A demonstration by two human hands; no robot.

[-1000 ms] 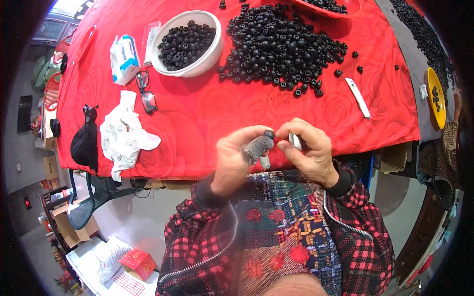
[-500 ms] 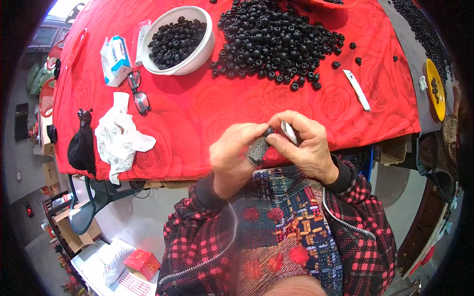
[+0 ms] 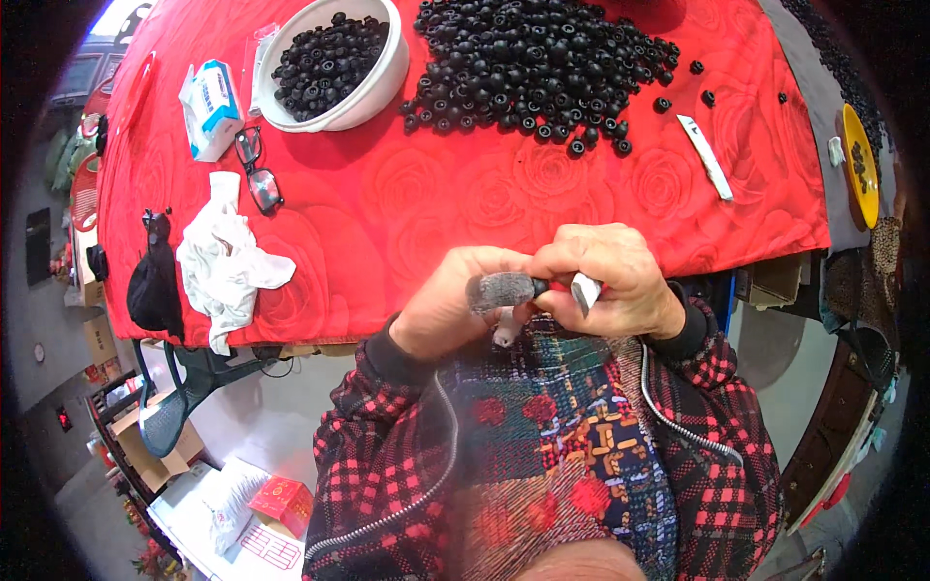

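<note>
Head view: our left hand, thumb in a grey cover, and right hand pinch a small blade at our chest. We judge it stiff, sharp, light. Black beads lie heaped on the red surface.

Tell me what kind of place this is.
Probably a small home workshop doing piecework by hand: a table under a red rose-patterned cloth, a big pile of small black round parts, a white bowl filled with more, and cardboard boxes on the floor.
</note>
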